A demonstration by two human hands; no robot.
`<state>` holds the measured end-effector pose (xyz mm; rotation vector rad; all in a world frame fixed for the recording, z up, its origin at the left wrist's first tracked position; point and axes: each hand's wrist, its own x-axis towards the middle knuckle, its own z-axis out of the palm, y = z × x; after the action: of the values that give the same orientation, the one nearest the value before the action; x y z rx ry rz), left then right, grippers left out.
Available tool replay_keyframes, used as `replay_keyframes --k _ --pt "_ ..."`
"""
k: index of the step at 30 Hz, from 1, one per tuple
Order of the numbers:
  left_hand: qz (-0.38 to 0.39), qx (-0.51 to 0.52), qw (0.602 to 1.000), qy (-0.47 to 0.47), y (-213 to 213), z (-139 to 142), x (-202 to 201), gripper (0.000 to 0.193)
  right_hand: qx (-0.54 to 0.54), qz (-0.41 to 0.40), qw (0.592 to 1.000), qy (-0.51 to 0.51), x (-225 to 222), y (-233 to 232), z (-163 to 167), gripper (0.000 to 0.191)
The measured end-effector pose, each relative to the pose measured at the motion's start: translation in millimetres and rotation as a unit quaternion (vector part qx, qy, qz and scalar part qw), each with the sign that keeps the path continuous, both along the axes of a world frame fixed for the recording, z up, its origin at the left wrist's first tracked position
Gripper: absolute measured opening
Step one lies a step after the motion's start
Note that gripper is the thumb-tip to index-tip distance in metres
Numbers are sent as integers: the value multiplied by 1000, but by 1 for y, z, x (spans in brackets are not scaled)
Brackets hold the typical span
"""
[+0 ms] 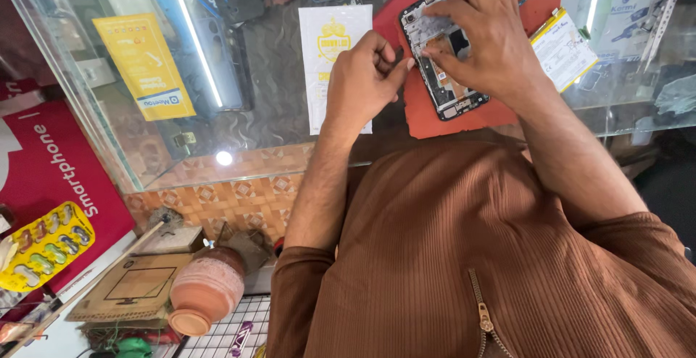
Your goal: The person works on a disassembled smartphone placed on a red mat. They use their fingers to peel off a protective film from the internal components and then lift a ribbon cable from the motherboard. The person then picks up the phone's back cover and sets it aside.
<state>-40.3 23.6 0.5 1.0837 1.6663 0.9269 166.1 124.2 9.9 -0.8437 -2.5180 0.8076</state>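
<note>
A glass-topped shop counter fills the upper part of the view, with coloured leaflets and packets showing through the pane and a strip light reflected across it; below its front edge are patterned orange tiles, and on the floor a round clay pot lies on its side beside flat cardboard. On the glass lies a red rubber work mat, and on the mat an opened black smartphone with its back cover off, its inner boards exposed, lying at a slight slant. A white printed paper sachet rests just left of the mat, and a white-and-yellow flat phone battery lies at the mat's right edge. The right hand arches over the phone, palm down, fingertips pressed together onto its middle. The left hand sits beside the phone's left edge, fingers curled with thumb and forefinger pinched close; what they pinch cannot be made out. Both forearms reach forward from brown ribbed sleeves.
</note>
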Motion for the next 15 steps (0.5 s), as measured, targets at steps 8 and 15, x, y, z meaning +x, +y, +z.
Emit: replay_keyframes --k 8,15 --pt "-9 9 1000 27 0 0 2 31 -14 -39 998 -54 -10 -1 -3 68" --pt "-10 -2 1000 -25 -1 1 -4 24 -12 -47 998 -49 -14 0 4 67"
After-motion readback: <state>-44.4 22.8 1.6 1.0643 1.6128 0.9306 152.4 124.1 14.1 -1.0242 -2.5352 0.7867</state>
